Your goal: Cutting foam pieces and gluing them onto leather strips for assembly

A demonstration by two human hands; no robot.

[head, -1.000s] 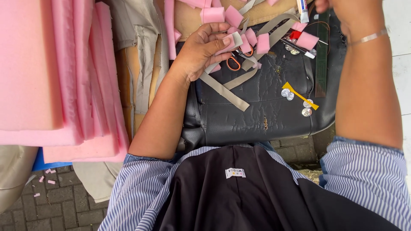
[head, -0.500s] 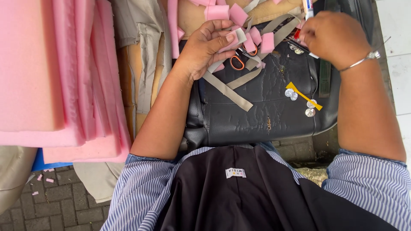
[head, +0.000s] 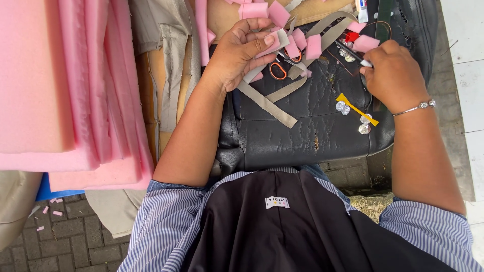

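My left hand (head: 243,50) rests over the upper left of a cracked black leather cushion (head: 307,126) and pinches a small pink foam piece with a beige fabric strip (head: 275,44) between thumb and fingers. My right hand (head: 393,75), wearing a silver bracelet, is closed around a thin white-tipped pen-like tool (head: 366,63) at the cushion's upper right. Orange-handled scissors (head: 282,64) lie between the two hands among several small pink foam pieces (head: 313,46). Long beige strips (head: 267,103) trail across the cushion.
Thick pink foam sheets (head: 60,90) are stacked at the left. A yellow strip (head: 355,108) and a few clear round gems (head: 343,107) sit on the cushion. Beige fabric and cardboard (head: 166,60) lie beside it. Brick paving (head: 65,236) shows below, my dark apron (head: 277,226) in front.
My right hand has come down from the upper edge onto the cushion's upper right and now grips the tool. My left hand stays on the foam piece, fingers shifted slightly.
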